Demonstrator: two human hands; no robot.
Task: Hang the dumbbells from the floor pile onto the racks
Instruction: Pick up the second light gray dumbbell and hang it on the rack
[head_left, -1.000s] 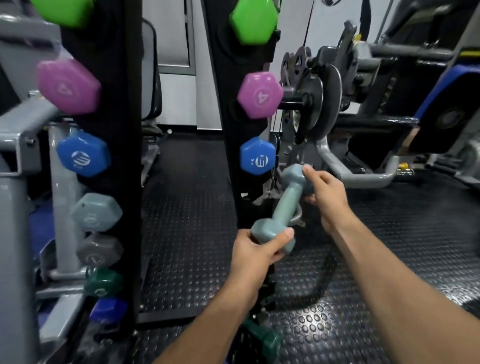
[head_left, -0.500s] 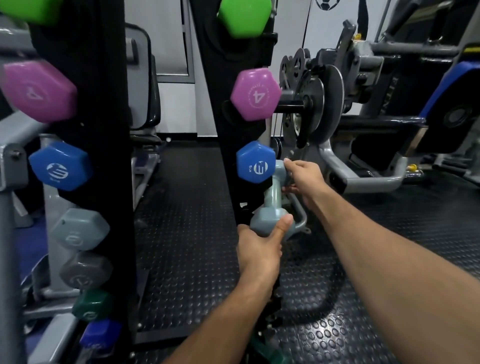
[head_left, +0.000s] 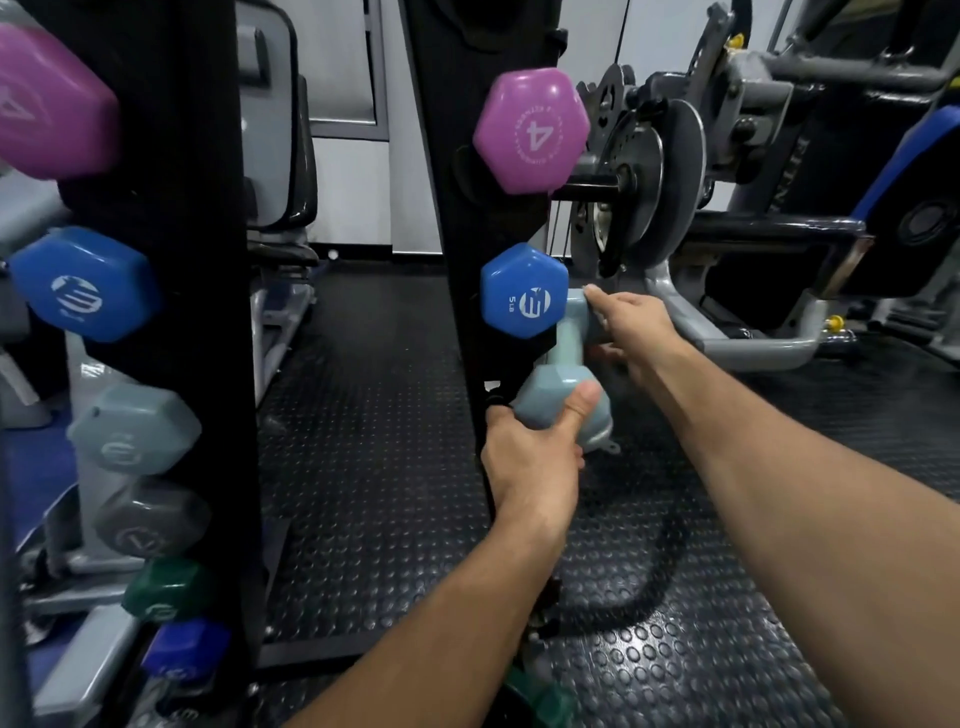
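I hold a pale grey-blue dumbbell (head_left: 558, 387) in both hands, tilted, against the right side of the middle black rack (head_left: 457, 218). My left hand (head_left: 535, 457) grips its near head from below, thumb over the top. My right hand (head_left: 631, 325) clasps the far head, which sits just behind the blue 5 lb dumbbell (head_left: 522, 292) hanging on the rack. A purple dumbbell marked 4 (head_left: 531, 131) hangs above that. A green dumbbell (head_left: 540, 701) lies on the floor under my left forearm.
The left black rack (head_left: 208, 312) carries purple, blue, pale grey-blue, grey, green and dark blue dumbbells from top to bottom. A weight machine with steel plates (head_left: 670, 171) stands right behind the middle rack. Black studded rubber flooring (head_left: 374, 457) lies between the racks.
Both hands carried the pale dumbbell up and toward the rack, until its far head went behind the blue dumbbell. The view moved closer to the racks.
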